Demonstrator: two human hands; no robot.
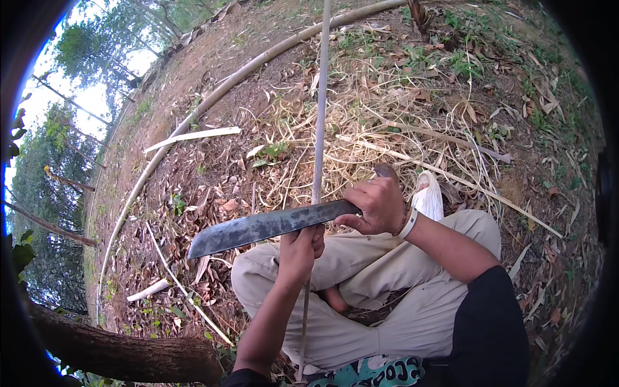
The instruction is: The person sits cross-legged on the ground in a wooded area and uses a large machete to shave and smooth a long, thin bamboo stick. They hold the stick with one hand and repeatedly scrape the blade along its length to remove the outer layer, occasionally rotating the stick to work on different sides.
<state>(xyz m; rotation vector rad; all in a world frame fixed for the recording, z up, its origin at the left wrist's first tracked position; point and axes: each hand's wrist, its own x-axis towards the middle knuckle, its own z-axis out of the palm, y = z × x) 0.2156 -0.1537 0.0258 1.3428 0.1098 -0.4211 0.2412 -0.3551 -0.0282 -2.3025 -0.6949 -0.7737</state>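
Note:
My right hand (375,203) is wrapped round the handle of a machete (258,227), and the butt of the handle shows above the fist. The broad, dark, blotched blade points left and lies across a long, thin bamboo strip (319,122). My left hand (298,255) grips this strip just below the blade, with the fingers partly hidden behind it. The strip runs upright from my lap, over my crossed legs (361,264), far out across the ground. Its lower end passes behind my left wrist.
A long curved bamboo pole (213,100) lies on the slope. Thin pale shavings (393,135) pile up ahead, with split strips (451,171) on them. Short pale pieces (193,137) lie to the left. A thick tree trunk (129,351) stands at the lower left.

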